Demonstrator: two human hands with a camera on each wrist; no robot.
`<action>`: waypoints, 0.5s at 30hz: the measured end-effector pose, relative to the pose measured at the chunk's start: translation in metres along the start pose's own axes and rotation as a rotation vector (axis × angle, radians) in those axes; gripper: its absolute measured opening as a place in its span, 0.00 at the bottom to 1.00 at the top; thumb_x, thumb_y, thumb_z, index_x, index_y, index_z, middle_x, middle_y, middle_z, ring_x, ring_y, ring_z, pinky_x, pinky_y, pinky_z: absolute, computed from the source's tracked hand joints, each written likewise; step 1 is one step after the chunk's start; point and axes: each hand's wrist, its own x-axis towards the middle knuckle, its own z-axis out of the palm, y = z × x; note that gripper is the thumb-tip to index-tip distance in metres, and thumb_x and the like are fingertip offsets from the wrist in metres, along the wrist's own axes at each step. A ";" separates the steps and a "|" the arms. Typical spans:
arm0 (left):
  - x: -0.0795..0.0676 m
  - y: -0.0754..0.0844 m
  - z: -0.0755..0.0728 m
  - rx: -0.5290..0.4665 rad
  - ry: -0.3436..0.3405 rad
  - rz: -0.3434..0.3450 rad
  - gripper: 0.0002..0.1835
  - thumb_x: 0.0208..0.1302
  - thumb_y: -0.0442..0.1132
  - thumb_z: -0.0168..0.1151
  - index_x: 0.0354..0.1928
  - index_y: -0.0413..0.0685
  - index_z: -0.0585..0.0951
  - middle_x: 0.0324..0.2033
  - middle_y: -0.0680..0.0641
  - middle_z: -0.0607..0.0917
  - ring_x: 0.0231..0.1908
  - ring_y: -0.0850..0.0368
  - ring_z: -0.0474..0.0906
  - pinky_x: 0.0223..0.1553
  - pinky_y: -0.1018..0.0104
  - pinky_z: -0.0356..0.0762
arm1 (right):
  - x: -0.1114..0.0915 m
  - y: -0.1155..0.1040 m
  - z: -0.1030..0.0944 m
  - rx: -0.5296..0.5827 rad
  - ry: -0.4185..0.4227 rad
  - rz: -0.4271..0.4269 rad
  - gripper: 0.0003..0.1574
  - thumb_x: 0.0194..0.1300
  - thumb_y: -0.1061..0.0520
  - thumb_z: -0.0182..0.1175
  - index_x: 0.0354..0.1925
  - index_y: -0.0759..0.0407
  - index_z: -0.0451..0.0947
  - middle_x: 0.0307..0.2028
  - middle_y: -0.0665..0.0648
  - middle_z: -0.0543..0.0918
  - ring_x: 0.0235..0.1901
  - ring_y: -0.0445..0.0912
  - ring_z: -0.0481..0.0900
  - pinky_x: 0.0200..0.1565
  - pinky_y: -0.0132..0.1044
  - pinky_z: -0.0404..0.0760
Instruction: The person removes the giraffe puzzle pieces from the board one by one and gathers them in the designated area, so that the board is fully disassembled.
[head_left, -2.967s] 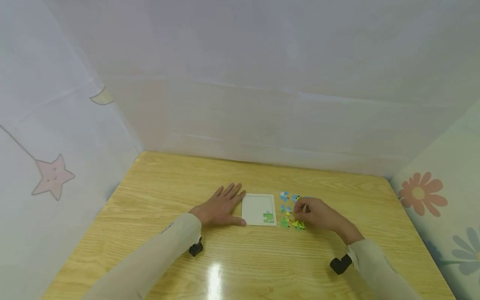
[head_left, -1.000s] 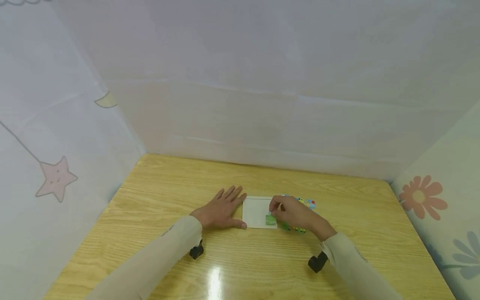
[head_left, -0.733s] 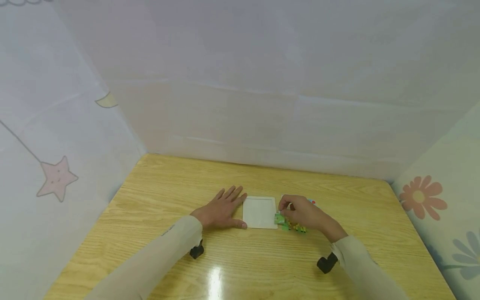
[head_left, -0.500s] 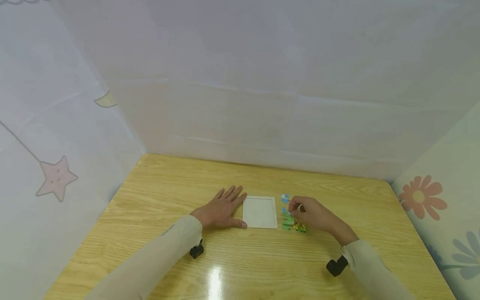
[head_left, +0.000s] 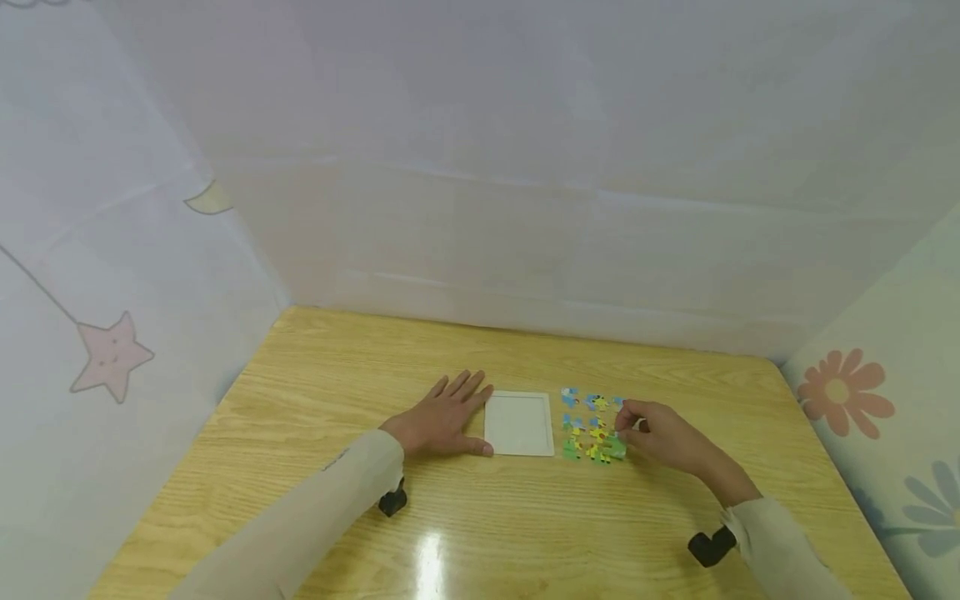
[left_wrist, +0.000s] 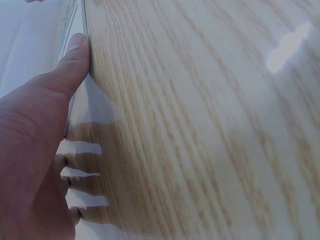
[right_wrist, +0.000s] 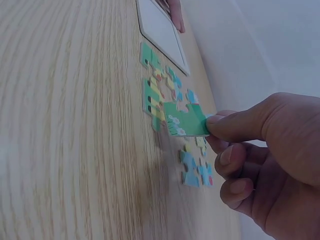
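Observation:
Between thumb and fingers, my right hand (head_left: pixel 660 435) pinches a green puzzle piece (right_wrist: pixel 186 120) printed with small white flowers. In the right wrist view the piece is tilted above the table, close over the other pieces. Several loose puzzle pieces (head_left: pixel 592 402) in blue, yellow and green lie in rough rows just left of that hand. Left of them is a white puzzle tray (head_left: pixel 519 423) with a raised rim and a bare inside. My left hand (head_left: pixel 442 421) lies flat with fingers spread, its thumb (left_wrist: pixel 75 55) and index fingertip at the tray's left edge.
The wooden table (head_left: pixel 480 517) carries everything, with a bright light reflection near its front. A pale cloth wall (head_left: pixel 525 208) rises behind its far edge, and printed cloth panels stand at both sides.
Three seconds ago the green piece lay in the tray's lower right corner. My right hand has since lifted it out and carried it right, past the other pieces. The left hand stays put.

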 end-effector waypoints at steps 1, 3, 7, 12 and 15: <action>-0.001 0.001 -0.001 0.003 -0.002 -0.001 0.57 0.71 0.74 0.57 0.88 0.50 0.47 0.88 0.41 0.39 0.87 0.39 0.33 0.86 0.35 0.36 | -0.001 0.001 -0.001 0.009 -0.002 -0.001 0.03 0.80 0.60 0.60 0.45 0.59 0.79 0.46 0.57 0.86 0.43 0.46 0.81 0.38 0.32 0.80; -0.002 0.002 -0.002 0.007 0.000 0.001 0.57 0.71 0.74 0.57 0.88 0.50 0.47 0.88 0.41 0.39 0.87 0.38 0.34 0.86 0.34 0.37 | -0.004 0.002 -0.002 0.023 -0.002 0.003 0.04 0.79 0.60 0.60 0.45 0.61 0.80 0.46 0.59 0.86 0.43 0.47 0.82 0.38 0.33 0.81; -0.003 0.003 -0.004 0.014 0.001 0.001 0.57 0.71 0.76 0.55 0.88 0.51 0.47 0.88 0.42 0.40 0.87 0.38 0.34 0.86 0.34 0.38 | -0.010 0.004 -0.004 0.018 0.013 0.017 0.04 0.79 0.61 0.60 0.47 0.61 0.80 0.46 0.59 0.86 0.44 0.44 0.82 0.41 0.32 0.82; -0.003 0.003 -0.003 0.010 0.005 0.006 0.57 0.70 0.76 0.55 0.88 0.51 0.48 0.88 0.42 0.40 0.87 0.39 0.35 0.86 0.34 0.39 | -0.014 0.010 -0.007 -0.025 0.025 0.015 0.03 0.79 0.60 0.61 0.45 0.59 0.81 0.45 0.55 0.87 0.45 0.40 0.81 0.45 0.33 0.83; -0.002 0.003 -0.003 0.011 0.007 0.009 0.57 0.70 0.76 0.55 0.88 0.51 0.47 0.88 0.42 0.40 0.87 0.39 0.35 0.86 0.34 0.38 | -0.015 0.014 -0.007 -0.032 0.021 0.022 0.03 0.78 0.59 0.61 0.45 0.58 0.81 0.45 0.54 0.87 0.45 0.40 0.81 0.45 0.32 0.82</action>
